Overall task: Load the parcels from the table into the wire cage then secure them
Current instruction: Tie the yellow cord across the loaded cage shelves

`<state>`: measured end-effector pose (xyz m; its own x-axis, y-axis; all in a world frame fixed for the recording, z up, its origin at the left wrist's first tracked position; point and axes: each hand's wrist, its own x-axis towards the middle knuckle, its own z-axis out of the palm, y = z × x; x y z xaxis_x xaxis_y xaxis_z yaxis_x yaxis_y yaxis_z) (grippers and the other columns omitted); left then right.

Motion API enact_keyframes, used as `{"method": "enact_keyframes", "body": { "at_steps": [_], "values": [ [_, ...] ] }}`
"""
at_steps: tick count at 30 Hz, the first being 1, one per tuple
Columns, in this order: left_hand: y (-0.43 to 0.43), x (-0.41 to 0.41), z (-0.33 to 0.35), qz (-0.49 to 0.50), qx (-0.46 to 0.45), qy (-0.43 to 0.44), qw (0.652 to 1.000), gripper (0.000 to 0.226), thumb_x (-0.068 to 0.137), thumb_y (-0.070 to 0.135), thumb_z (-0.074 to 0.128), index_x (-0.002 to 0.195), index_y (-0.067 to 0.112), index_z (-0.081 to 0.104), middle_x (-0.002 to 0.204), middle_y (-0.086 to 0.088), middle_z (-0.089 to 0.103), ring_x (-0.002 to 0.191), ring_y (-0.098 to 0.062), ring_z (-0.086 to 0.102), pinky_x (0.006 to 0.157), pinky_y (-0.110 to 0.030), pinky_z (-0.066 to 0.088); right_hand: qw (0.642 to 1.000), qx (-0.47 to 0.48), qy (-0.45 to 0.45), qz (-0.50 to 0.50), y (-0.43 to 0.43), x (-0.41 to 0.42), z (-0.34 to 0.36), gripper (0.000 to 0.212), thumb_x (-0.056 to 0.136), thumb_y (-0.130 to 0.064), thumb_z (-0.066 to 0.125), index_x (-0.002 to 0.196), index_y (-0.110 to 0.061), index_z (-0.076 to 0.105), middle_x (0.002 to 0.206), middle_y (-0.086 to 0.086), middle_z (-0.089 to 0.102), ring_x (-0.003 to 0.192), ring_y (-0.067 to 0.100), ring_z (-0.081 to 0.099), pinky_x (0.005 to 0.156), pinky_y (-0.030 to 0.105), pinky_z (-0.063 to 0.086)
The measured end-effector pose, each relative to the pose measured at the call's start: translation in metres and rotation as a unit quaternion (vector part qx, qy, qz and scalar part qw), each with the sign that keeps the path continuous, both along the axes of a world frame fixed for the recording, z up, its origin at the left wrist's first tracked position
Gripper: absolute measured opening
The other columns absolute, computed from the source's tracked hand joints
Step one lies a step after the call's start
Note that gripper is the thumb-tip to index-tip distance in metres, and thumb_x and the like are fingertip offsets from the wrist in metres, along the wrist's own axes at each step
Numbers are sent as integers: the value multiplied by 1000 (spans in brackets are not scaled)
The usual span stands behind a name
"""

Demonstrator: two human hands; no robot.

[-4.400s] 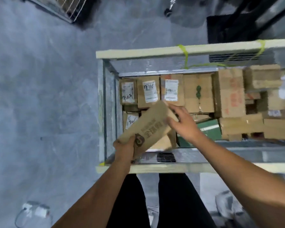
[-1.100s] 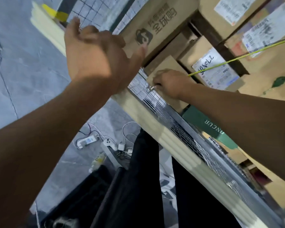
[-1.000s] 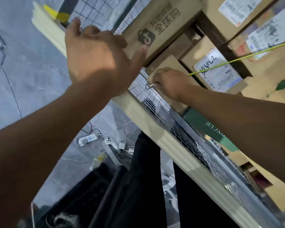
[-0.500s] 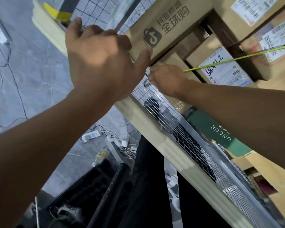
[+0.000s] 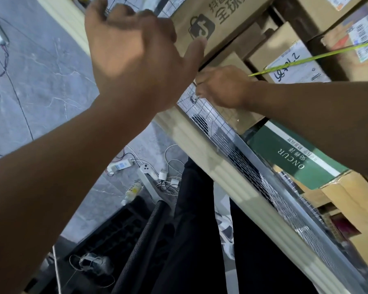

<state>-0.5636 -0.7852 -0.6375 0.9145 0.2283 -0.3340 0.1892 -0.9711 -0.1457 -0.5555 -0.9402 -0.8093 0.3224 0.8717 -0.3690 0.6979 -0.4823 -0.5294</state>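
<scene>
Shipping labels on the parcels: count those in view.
3. A handwritten label under the yellow cord; a barcoded label at the right edge; a cropped label at the top edge. Others may be hidden.

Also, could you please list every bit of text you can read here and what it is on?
"ONCUR": white, upside down, on the green box.
"全球": printed on the brown parcel, the rest cut off.
Handwriting on the white label: not legible.
Small print on the green box and the barcode labels: too small or blurred.

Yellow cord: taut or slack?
Taut: the cord runs dead straight over the parcels to the right hand at the cage.
</scene>
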Motion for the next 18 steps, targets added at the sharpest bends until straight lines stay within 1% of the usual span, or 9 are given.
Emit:
{"method": "enact_keyframes", "body": {
  "at_steps": [4,6,7,8,9,10,11,15,18],
  "values": [
    [2,-4,-2,22,-60,-4,998,69,87,81,33,97,22,67,103,6,65,118,-24,56,122,-46,21,997,7,-8,-81,5,-9,1,19,105,-19,54,116,-16,69,120,2,59,116,27,53,77,41,50],
    [3,-3,-2,9,-53,-20,998,68,88,80,34,95,21,68,100,5,68,112,-27,59,117,-49,28,996,11,-8,-93,6,-9,1,20,105,-20,53,116,-15,69,121,3,59,116,26,52,77,40,49],
    [3,-2,-3,17,-72,-9,997,68,88,79,36,96,19,68,98,2,70,105,-29,62,109,-52,37,996,16,0,-86,5,-8,1,22,106,-23,52,116,-15,69,121,2,59,116,26,52,78,40,49],
    [3,-1,-3,39,-114,13,993,68,87,78,37,97,17,67,95,-2,71,97,-31,66,97,-53,48,997,24,16,-71,4,-5,3,23,107,-26,51,116,-15,70,120,2,60,116,26,53,80,42,50],
    [3,0,-2,57,-149,29,987,68,86,77,39,97,16,66,92,-4,71,89,-32,67,84,-53,54,998,33,32,-52,3,-2,4,24,107,-29,51,115,-16,70,119,1,62,116,27,53,82,43,50],
    [3,1,-1,65,-169,35,983,67,86,77,40,96,15,65,90,-5,70,85,-32,67,76,-52,55,998,38,44,-32,2,1,6,25,106,-31,52,115,-17,70,118,1,63,116,27,54,83,43,50],
    [4,1,-2,63,-171,35,983,67,86,76,40,97,16,65,90,-5,70,83,-31,67,74,-51,55,998,37,45,-16,2,3,7,24,106,-31,53,116,-17,70,118,0,63,116,27,54,83,43,50],
    [3,-1,-1,62,-175,37,982,60,88,74,41,97,19,65,89,-4,69,83,-30,66,73,-49,55,999,33,30,-6,5,2,10,28,108,-32,49,120,-18,69,122,0,62,117,26,52,82,41,47],
    [4,-1,-6,74,-200,29,976,54,91,70,43,100,20,62,86,3,62,86,-28,65,71,-38,49,998,42,31,-26,4,-1,5,26,107,-33,50,116,-19,70,120,1,63,119,26,54,86,43,47]
  ]
}}
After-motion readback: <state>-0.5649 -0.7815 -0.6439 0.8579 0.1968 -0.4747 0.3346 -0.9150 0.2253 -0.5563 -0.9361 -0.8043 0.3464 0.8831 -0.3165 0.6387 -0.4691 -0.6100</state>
